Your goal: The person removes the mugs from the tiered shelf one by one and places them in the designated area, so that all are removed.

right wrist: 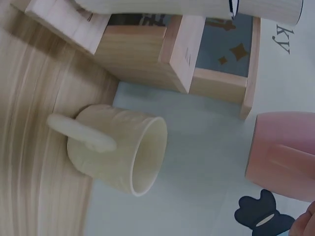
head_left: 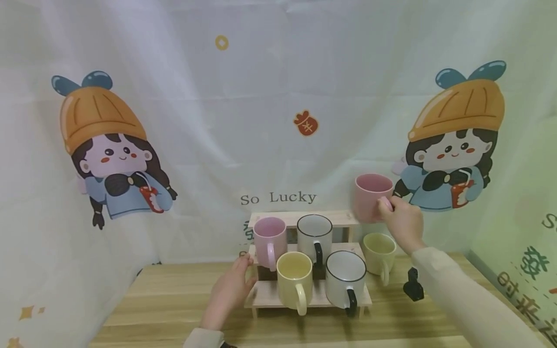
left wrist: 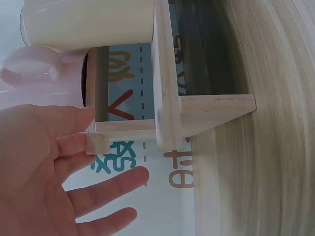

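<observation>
By its handle, my right hand [head_left: 405, 224] holds a pink mug [head_left: 369, 203] upright in the air, beside the right end of the top shelf. My left hand [head_left: 230, 286] is at the left end of the three-tier wooden rack [head_left: 300, 219]. In the left wrist view, its thumb and forefinger pinch the end of the middle shelf, while other fingers [left wrist: 110, 189] stretch out. A lilac-pink mug [head_left: 263, 246] and a black-rimmed white mug [head_left: 310, 241] stand on the middle shelf. The bottom shelf carries a yellow mug [head_left: 290, 285] and another black-rimmed white mug [head_left: 341, 282].
A pale green mug [head_left: 377, 256] stands on the wooden table [head_left: 143, 309] right of the rack, its handle toward me. Nearby is a small black object [head_left: 413, 286]. A printed cloth [head_left: 261, 145] hangs behind and at both sides.
</observation>
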`<state>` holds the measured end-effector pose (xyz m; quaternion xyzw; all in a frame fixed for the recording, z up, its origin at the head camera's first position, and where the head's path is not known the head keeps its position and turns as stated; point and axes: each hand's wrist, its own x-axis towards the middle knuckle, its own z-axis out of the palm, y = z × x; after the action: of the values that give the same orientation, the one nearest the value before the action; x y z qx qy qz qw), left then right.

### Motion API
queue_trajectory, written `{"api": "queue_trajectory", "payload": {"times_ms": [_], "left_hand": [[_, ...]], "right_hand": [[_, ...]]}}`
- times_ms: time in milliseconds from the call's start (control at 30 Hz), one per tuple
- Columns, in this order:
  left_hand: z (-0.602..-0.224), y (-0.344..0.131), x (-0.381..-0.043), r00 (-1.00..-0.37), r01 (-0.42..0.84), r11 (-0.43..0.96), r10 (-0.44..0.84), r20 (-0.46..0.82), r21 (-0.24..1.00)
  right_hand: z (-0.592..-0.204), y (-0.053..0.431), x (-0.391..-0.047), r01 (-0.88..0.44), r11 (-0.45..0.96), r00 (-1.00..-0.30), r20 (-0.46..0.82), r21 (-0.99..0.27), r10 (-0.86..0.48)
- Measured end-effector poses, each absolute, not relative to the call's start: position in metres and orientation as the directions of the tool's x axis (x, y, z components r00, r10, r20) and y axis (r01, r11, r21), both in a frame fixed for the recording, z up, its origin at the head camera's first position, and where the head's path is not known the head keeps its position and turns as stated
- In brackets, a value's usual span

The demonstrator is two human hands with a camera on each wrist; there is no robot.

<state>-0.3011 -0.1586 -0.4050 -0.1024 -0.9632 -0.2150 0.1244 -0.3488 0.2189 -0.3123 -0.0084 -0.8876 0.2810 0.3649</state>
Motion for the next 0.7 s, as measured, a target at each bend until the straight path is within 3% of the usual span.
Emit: {"api": "queue_trajectory", "payload": {"times_ms": [200, 700], "left_hand": [[-0.404, -0.16, -0.301, -0.948, 0.246, 0.89, 0.14, 0.285, 0.384], [-0.405, -0.16, -0.301, -0.958, 0.236, 0.878, 0.139, 0.25, 0.417]], "right_hand": [[-0.314, 0.23, -0.347, -0.195, 0.85, -0.716, 0.663, -0.489, 0.218], [-0.329, 0.254, -0.338, -0.162, 0.85, -0.748, 0.624, -0.501, 0.225]]}}
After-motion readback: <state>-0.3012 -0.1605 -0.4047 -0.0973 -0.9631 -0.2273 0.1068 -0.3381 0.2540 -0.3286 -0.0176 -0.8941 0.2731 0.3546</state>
